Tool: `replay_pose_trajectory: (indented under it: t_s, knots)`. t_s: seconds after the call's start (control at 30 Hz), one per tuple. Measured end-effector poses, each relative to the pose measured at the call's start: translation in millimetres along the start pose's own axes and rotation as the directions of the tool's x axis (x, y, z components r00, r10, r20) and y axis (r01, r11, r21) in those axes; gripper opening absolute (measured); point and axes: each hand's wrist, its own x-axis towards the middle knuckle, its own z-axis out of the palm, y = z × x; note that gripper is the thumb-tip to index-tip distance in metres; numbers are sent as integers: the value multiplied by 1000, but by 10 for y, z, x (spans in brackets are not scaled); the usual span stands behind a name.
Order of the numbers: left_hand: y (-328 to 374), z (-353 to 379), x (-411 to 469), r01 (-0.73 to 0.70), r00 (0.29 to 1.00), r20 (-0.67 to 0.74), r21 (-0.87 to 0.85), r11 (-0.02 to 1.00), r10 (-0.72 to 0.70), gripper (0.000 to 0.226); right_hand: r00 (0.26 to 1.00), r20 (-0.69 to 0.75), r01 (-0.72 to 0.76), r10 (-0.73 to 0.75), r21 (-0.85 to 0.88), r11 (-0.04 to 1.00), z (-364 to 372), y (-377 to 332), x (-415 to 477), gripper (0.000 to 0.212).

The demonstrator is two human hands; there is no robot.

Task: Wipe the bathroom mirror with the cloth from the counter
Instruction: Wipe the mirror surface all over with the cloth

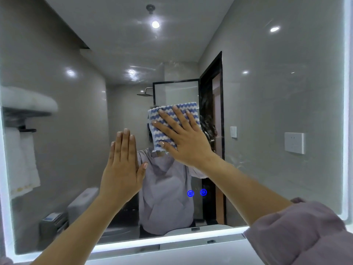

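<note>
The large lit mirror (267, 104) fills nearly the whole head view. A blue-and-white wavy-striped cloth (164, 119) lies flat against the glass near its middle. My right hand (183, 138) presses the cloth onto the mirror with spread, straight fingers. My left hand (122, 169) is raised lower left of the cloth, fingers straight and together; whether it touches the glass I cannot tell. The cloth's lower right part is hidden under my right hand.
Two blue glowing touch buttons (196, 193) sit on the glass below my right hand. A bright light strip (172, 238) runs along the mirror's bottom edge, with the counter's back edge (172, 253) under it. Reflected: towels at the left, a shower screen, a door, a person.
</note>
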Motion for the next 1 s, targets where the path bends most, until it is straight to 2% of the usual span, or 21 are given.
replay_pose_trajectory:
  t_s: [0.17,0.3,0.57,0.67,0.83,1.0]
  knots:
    - [-27,9,1,-28,1000,-13,20,999,28,77,988,-26,-154,153,-44,987,-115,486,84,61]
    - [-19,14,4,-21,1000,-16,24,999,22,77,950,-17,-313,313,-61,948,-220,973,-21,64]
    - [-20,24,-5,-16,1000,-16,1,1000,16,77,783,44,-621,620,20,783,-423,1646,-234,74]
    - [-11,34,-6,-6,1000,-14,-17,1000,5,77,758,81,-652,648,52,756,-450,1629,-190,72]
    - [-23,43,-11,-12,1000,-4,-17,1000,12,77,743,57,-669,667,42,742,-414,1511,-94,76]
    - [-25,29,-6,-15,1000,3,-9,1000,15,77,772,22,-635,635,33,772,-406,1274,166,75]
